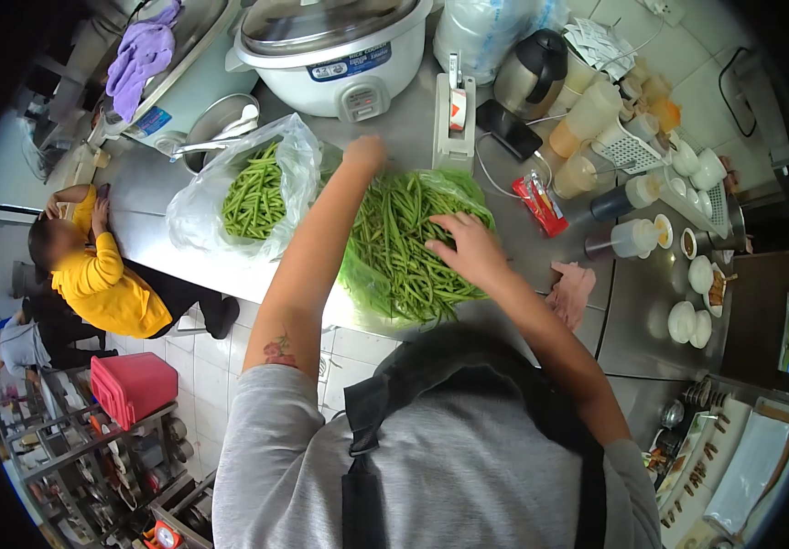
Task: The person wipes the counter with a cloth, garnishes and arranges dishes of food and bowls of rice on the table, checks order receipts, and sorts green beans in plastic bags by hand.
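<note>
A large heap of green beans (pixel 404 252) lies in an opened green plastic bag (pixel 354 282) on the steel counter in front of me. My right hand (pixel 470 245) rests on the right side of this heap, fingers and thumb spread apart over the beans. My left hand (pixel 365 154) is above the far left edge of the heap, near the rice cooker, with its fingers curled in. It is slightly blurred, and whatever it may hold is hidden. To the left of my left forearm, a clear plastic bag (pixel 195 220) contains shorter pieces of green beans (pixel 255 197).
Behind the beans stand a rice cooker (pixel 321 78), a tape dispenser (pixel 455 123) and a kettle (pixel 530 78). A phone (pixel 510 130), a red packet (pixel 541 203), a pink cloth (pixel 570 295) and sauce bottles (pixel 623 240) are on the right. A person in yellow (pixel 111 284) sits at the left.
</note>
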`<state>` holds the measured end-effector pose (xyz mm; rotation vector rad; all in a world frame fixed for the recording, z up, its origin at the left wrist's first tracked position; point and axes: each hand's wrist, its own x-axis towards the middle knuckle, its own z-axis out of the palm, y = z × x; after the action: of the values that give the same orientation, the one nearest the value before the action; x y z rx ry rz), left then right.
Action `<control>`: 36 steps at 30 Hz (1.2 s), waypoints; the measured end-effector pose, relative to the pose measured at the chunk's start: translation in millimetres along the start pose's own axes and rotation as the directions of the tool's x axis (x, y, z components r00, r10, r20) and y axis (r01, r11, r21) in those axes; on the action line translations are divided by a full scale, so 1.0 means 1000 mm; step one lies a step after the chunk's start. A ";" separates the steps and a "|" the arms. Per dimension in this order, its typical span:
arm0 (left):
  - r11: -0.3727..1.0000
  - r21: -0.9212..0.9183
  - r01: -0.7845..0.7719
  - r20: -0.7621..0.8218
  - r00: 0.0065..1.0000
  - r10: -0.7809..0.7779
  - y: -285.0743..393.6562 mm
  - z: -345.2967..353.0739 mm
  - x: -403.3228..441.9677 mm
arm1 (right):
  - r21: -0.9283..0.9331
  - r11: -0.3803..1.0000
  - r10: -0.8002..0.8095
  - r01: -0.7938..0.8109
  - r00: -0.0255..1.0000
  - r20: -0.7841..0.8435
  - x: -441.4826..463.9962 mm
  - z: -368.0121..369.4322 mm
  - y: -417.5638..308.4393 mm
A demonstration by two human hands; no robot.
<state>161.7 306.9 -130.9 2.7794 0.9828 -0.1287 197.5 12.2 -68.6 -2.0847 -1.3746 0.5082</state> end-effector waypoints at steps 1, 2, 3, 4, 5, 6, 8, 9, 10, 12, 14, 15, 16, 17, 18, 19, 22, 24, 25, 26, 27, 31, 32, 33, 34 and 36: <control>1.000 0.018 -0.004 0.057 0.998 0.003 0.005 0.001 -0.002 | -0.031 0.999 -0.042 0.041 0.999 -0.007 -0.005 0.000 0.000; 0.999 0.036 -0.008 0.114 0.993 0.004 0.009 0.001 -0.002 | -0.062 0.995 -0.083 0.083 0.996 -0.012 -0.011 0.001 0.000; 1.000 -0.030 -0.001 0.090 0.996 0.004 0.005 0.009 0.004 | -0.009 0.996 -0.089 0.089 0.996 -0.028 -0.015 0.001 0.002; 0.995 -0.095 0.003 0.067 0.998 0.003 -0.001 0.021 0.008 | 0.037 0.995 -0.092 0.094 0.995 -0.048 -0.018 0.000 0.005; 0.987 -0.161 0.007 0.047 0.999 0.001 -0.002 0.022 0.007 | 0.083 0.992 -0.092 0.097 0.994 -0.066 -0.021 -0.002 0.007; 0.982 -0.189 -0.013 0.075 0.997 0.028 -0.005 0.022 0.008 | 0.129 0.987 -0.090 0.101 0.992 -0.084 -0.024 -0.003 0.009; 0.968 -0.245 -0.045 0.129 0.989 0.079 -0.010 0.015 0.006 | 0.191 0.978 -0.053 0.079 0.989 -0.140 -0.029 -0.007 0.010; 0.948 -0.312 -0.056 0.160 0.981 0.111 -0.008 0.006 0.002 | 0.230 0.972 -0.018 0.049 0.990 -0.137 -0.031 -0.011 0.011; 0.924 -0.378 -0.065 0.188 0.971 0.145 -0.006 -0.002 -0.004 | 0.268 0.963 0.018 0.019 0.991 -0.134 -0.032 -0.014 0.014; 0.854 -0.514 -0.080 0.228 0.947 0.227 0.001 -0.015 -0.023 | 0.194 0.978 -0.028 0.073 0.973 -0.227 -0.033 -0.020 0.026; 0.755 -0.650 -0.086 0.245 0.917 0.316 0.012 -0.021 -0.058 | 0.092 0.992 -0.053 0.087 0.944 -0.325 -0.032 -0.021 0.030; 0.767 -0.630 -0.121 0.158 0.947 0.280 0.019 -0.026 -0.077 | 0.027 0.997 -0.059 0.074 0.924 -0.378 -0.029 -0.023 0.029; 0.781 -0.605 -0.155 0.067 0.967 0.244 0.029 -0.033 -0.094 | -0.039 0.998 -0.070 0.058 0.901 -0.429 -0.024 -0.025 0.029; 0.795 -0.577 -0.188 -0.029 0.977 0.210 0.039 -0.038 -0.108 | -0.036 0.999 -0.040 0.027 0.908 -0.417 -0.018 -0.026 0.029; 0.784 -0.585 -0.208 -0.062 0.975 0.213 0.046 -0.041 -0.118 | -0.038 0.999 -0.027 0.013 0.916 -0.400 -0.011 -0.024 0.033; 0.772 -0.593 -0.229 -0.095 0.972 0.216 0.052 -0.043 -0.127 | -0.041 0.999 -0.015 -0.001 0.924 -0.383 -0.002 -0.020 0.040; 0.767 -0.565 -0.304 -0.157 0.952 0.262 0.075 -0.049 -0.155 | 0.094 0.995 0.069 -0.038 0.937 -0.343 0.021 -0.013 0.059; 0.814 -0.431 -0.389 -0.268 0.917 0.296 0.086 -0.037 -0.171 | 0.107 0.993 0.009 0.041 0.901 -0.434 0.029 -0.014 0.059; 0.804 -0.458 -0.380 -0.265 0.921 0.284 0.089 -0.034 -0.177 | 0.169 0.985 0.048 0.040 0.873 -0.486 0.028 -0.016 0.054; 0.811 -0.419 -0.409 -0.298 0.905 0.302 0.088 -0.033 -0.178 | 0.201 0.979 0.075 0.025 0.877 -0.475 0.026 -0.025 0.041; 0.816 -0.379 -0.436 -0.329 0.888 0.321 0.086 -0.031 -0.179 | 0.233 0.973 0.103 0.009 0.880 -0.463 0.021 -0.033 0.029; 0.837 -0.334 -0.434 -0.401 0.869 0.291 0.081 -0.052 -0.189 | 0.225 0.974 0.098 0.007 0.887 -0.452 0.008 -0.032 0.025; 0.826 -0.344 -0.445 -0.427 0.858 0.284 0.080 -0.066 -0.194 | 0.235 0.972 0.101 0.012 0.880 -0.463 0.005 -0.032 0.024; 0.831 -0.335 -0.443 -0.529 0.819 0.223 0.080 -0.078 -0.201 | 0.245 0.969 0.104 0.018 0.874 -0.475 0.000 -0.032 0.024; 0.809 -0.420 -0.410 -0.570 0.813 0.116 0.074 -0.084 -0.209 | 0.256 0.966 0.107 0.025 0.868 -0.486 -0.003 -0.032 0.024; 0.728 -0.618 -0.297 -0.567 0.809 -0.152 0.056 -0.085 -0.228 | 0.305 0.952 0.145 0.016 0.855 -0.498 -0.009 -0.030 0.027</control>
<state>21.0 142.0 -6.2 2.1341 0.7785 0.9799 231.0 -11.5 -63.8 -1.8365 -0.8534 0.1435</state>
